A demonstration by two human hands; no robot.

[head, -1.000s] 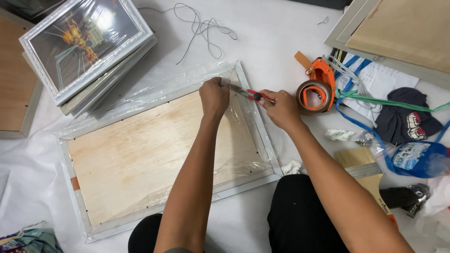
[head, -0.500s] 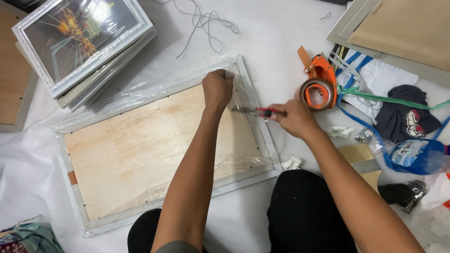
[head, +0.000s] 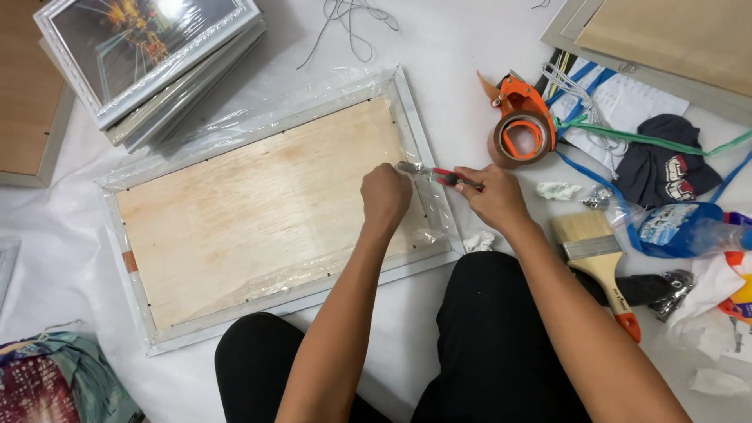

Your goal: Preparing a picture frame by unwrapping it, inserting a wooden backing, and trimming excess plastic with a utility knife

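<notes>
Left hand (head: 385, 196), fisted, pins clear plastic wrap (head: 258, 125) on the silver-framed plywood-backed picture (head: 258, 211); right hand (head: 492, 197) grips a red-handled cutter (head: 435, 173), steadying the cut.

We noted an orange tape dispenser (head: 520, 125) w/ brown roll at upper right, near blue straps (head: 583, 78) and a green cord (head: 650, 139). A paintbrush (head: 597, 262) lay at right, beside a blue spray bottle (head: 677, 229) and dark cap (head: 664, 160). Stacked silver frames (head: 149, 59) sat at upper left; loose grey wire (head: 348, 19) at top centre.
</notes>
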